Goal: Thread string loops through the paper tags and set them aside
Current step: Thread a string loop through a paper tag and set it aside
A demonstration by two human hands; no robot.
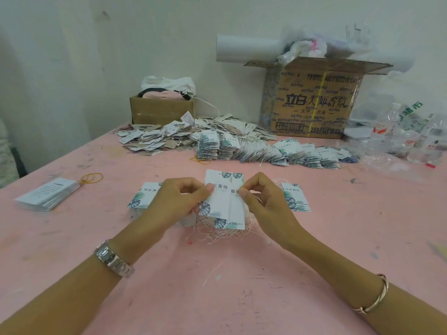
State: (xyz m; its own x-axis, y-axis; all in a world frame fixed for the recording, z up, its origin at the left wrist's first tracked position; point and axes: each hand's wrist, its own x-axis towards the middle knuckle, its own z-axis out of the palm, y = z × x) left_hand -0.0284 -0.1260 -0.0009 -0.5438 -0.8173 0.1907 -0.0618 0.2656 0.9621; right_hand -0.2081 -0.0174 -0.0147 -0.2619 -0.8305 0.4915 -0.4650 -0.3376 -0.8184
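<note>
Above the middle of the pink table (pixel 217 298), both hands hold white paper tags (pixel 223 201) printed with green leaves. My left hand (pixel 179 201) pinches the left tag at its left edge. My right hand (pixel 263 201) pinches the right tag's edge with thumb and forefinger. A tangle of pale string loops (pixel 222 234) lies on the table right under the tags. One small stack of leaf tags (pixel 142 197) lies left of my left hand, and another tag stack (pixel 296 197) lies right of my right hand.
Rows of finished leaf tags (pixel 271 151) and a heap of beige tags (pixel 169 136) lie further back. A stack of white cards (pixel 48 194) and yellow rubber bands (pixel 93 178) sit at left. Two cardboard boxes (pixel 309 100) (pixel 162 110) and plastic bottles (pixel 387 126) stand along the wall.
</note>
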